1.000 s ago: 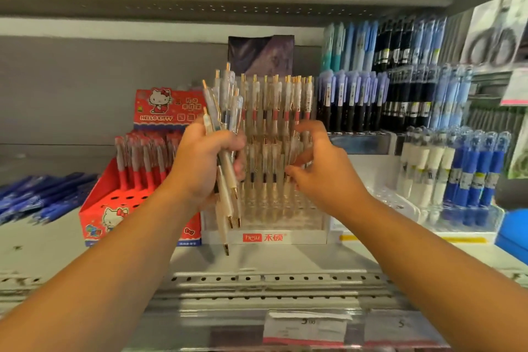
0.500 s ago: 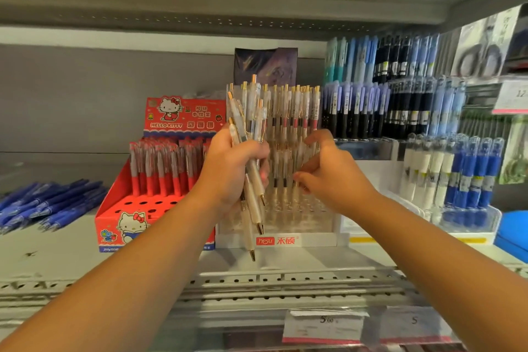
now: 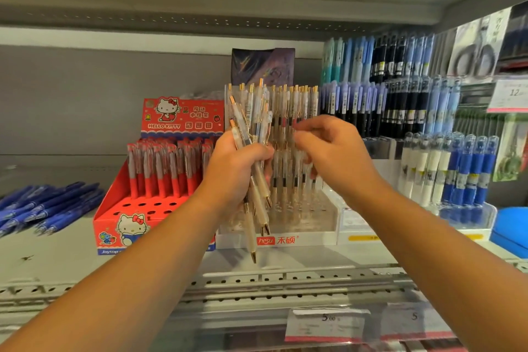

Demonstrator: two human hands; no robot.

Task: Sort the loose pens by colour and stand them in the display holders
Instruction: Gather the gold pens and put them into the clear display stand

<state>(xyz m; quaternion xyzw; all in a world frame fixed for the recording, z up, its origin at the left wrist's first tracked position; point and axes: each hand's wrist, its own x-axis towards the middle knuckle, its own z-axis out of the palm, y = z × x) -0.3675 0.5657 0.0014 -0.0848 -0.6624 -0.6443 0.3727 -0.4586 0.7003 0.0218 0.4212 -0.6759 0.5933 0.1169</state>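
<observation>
Your shelf (image 3: 71, 260) carries the clear holder (image 3: 314, 240) midway along, near its front edge, with pale standing pens (image 3: 297, 103) in it. Your left hand (image 3: 231, 177) grips a bundle of loose pens (image 3: 258, 208) in front of the holder. Your right hand (image 3: 337, 151) curls its fingers among the standing pens; I cannot tell whether it pinches one.

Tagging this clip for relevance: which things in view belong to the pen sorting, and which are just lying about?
In the job: left hand gripping a bundle of clear pens; right hand at the standing pens in the clear holder; possibly the loose blue pens, untouched.
Just about: red Hello Kitty box, blue-and-white pens, price tags, packed scissors.
</observation>
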